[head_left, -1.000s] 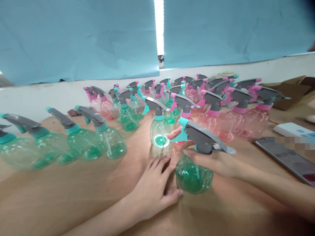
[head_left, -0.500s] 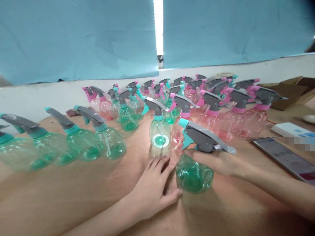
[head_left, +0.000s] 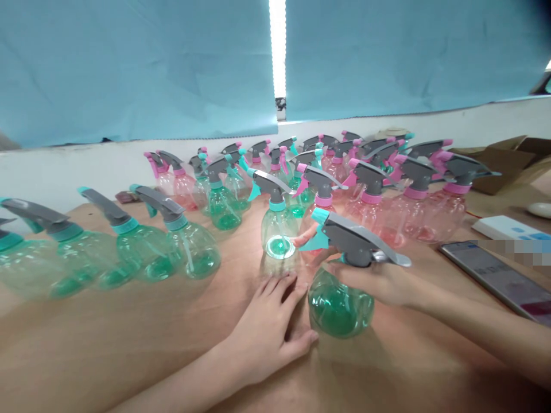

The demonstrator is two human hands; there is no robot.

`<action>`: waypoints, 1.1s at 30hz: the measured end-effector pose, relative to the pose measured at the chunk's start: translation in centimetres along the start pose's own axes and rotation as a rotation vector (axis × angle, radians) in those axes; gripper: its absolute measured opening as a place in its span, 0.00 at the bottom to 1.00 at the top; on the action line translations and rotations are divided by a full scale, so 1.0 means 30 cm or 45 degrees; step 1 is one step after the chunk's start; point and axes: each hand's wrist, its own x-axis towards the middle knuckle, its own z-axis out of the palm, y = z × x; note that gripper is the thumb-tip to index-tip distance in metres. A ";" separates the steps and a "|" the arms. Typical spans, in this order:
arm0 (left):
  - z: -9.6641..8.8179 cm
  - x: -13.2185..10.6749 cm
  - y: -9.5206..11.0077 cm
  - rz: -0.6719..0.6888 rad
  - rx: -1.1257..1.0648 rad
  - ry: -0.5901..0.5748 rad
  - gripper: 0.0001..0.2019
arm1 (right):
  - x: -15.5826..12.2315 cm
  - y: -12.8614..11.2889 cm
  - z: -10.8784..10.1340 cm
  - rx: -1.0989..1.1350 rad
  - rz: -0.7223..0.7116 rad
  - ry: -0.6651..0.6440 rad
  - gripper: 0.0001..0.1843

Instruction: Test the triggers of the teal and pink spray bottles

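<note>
Right of ctr, our R hand (head_left: 383,282) has the green spray btl (head_left: 340,310), fingers (head_left: 305,236) closed round its neck, thumb across the near side just under the grey spray head (head_left: 355,238). Nozzle's aimed upper left; btl is roughly upright, green liquid pooled low inside. We see fingertips poking out past the L edge of the teal trigger (head_left: 316,239); can't tell if they touch it. Can't tell either if the base is on the surface (head_left: 172,338).

Lower ctr now: our L hand (head_left: 267,332) is palm-down on the surface, holding nothing, 4 fingers loosely together, thumb wide apart & pointing at the held btl, near its base. Just beyond those fingertips, upright & apart from them: a teal-collared btl (head_left: 278,226).

Over to mid-left: a row of green btls (head_left: 196,252), approx 4, the outermost cut off by the frame edge. Mid-right we've pink btls (head_left: 370,212) lined up behind our R hand, & a mixed pink/green cluster (head_left: 221,203) behind at ctr. Far right: phone (head_left: 495,278) lying flat, white box (head_left: 508,228) just above it, open cardboard box (head_left: 495,166) higher up. Top of frame: blue sheeting (head_left: 138,69), bright strip (head_left: 278,51) down its middle.
</note>
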 end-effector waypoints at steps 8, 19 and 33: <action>0.001 -0.001 -0.002 0.000 -0.010 0.014 0.27 | 0.000 0.029 0.012 -0.123 -0.064 0.140 0.23; -0.002 -0.001 0.003 -0.004 0.007 -0.006 0.27 | -0.003 0.036 0.018 -0.201 0.001 0.146 0.25; -0.001 -0.001 0.001 0.006 -0.016 0.017 0.28 | -0.002 0.030 0.019 -0.237 -0.033 0.181 0.11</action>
